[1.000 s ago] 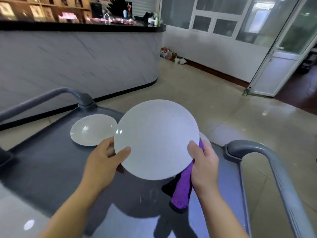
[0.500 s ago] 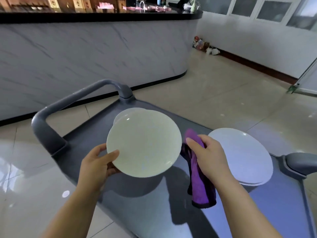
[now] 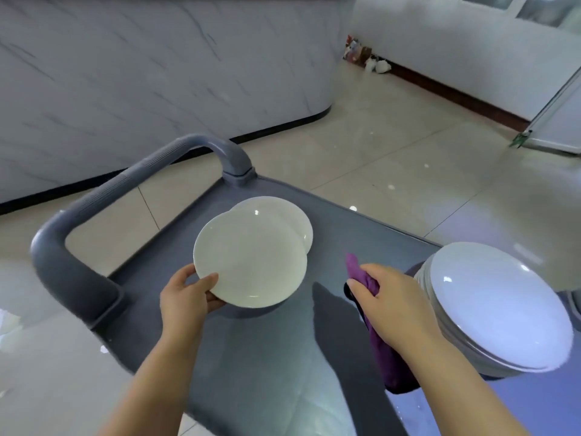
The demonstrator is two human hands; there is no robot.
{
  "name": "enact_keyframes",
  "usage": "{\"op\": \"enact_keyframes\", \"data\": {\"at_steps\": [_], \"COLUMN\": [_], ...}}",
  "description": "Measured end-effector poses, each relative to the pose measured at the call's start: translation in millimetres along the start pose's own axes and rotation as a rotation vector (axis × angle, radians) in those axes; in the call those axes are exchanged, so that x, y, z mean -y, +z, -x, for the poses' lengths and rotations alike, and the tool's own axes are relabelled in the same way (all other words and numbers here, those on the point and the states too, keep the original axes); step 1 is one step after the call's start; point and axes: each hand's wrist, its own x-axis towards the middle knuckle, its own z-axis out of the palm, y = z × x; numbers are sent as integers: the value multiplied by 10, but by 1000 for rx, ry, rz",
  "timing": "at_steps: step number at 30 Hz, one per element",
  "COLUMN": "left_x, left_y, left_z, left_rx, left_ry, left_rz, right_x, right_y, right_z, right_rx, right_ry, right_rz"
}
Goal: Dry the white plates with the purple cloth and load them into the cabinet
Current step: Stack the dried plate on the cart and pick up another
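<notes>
Here: left grip (image 3: 185, 297), a bare hand, pinches the near rim of a white plate (image 3: 251, 259), thumb on top, fingers curled beneath. The plate's far edge overlaps a second plate (image 3: 284, 215) lying on the grey cart (image 3: 267, 357); contact between them unclear. Right grip (image 3: 390, 303) is closed round the purple cloth (image 3: 394, 372), which hangs toward the cart top. Just right of it, a stack of white plates (image 3: 500, 306). Curved cart handle (image 3: 125, 190) at left. Around: glossy beige floor tiles (image 3: 393, 146), marble-faced bar (image 3: 157, 73), white wall (image 3: 456, 42) with dark skirting, small clutter (image 3: 366, 58) at its foot.
</notes>
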Motion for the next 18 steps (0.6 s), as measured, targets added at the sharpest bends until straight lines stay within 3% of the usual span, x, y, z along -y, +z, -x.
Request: {"op": "enact_keyframes", "data": {"at_steps": [13,18], "left_x": [104,89], "left_y": [313,282], "left_z": [-606,-568], "left_rx": [40,96], "left_ry": [-29,65], "left_rz": [-35,-163], "right_x": [-61,-23], "right_y": [304,371], "right_z": [-57,-70], "right_rx": [31,48], "right_ry": [151,178], "right_rz": [47,27]}}
